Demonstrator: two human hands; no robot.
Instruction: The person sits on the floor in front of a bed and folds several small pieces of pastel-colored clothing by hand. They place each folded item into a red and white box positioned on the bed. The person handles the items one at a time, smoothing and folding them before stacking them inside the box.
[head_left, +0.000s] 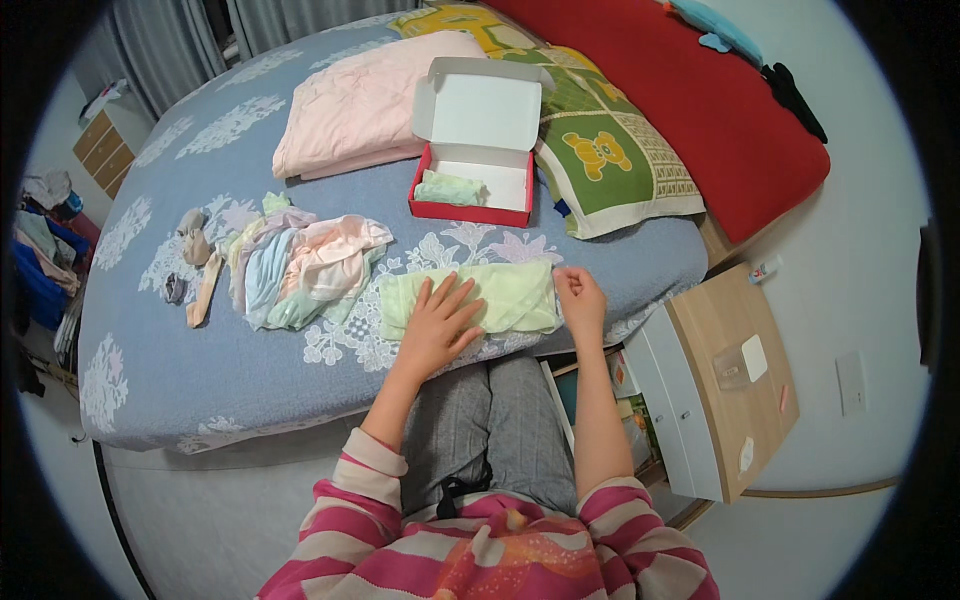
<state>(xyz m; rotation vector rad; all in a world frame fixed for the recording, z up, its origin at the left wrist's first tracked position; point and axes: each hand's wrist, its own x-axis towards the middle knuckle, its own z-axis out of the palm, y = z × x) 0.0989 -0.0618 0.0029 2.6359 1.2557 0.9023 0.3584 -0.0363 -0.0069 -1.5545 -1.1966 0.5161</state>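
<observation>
Pale green cloth (pixel 515 295), folded into a strip, lies on the bed (pixel 230 385) near its front edge, before the open red box (pixel 470 211). The left hand (pixel 437 322) rests on the cloth, grip spread wide; the right hand (pixel 581 300) curls at the cloth's right end, whether pinching it cannot be told.

A strip of bed (pixel 430 236) runs open between the light-green cloth (pixel 516 297) and the red box (pixel 472 212). The box can be entered from above, on its near side; its raised lid (pixel 478 112) bars the far side, and a clothes pile (pixel 300 262) blocks passage leftward.
</observation>
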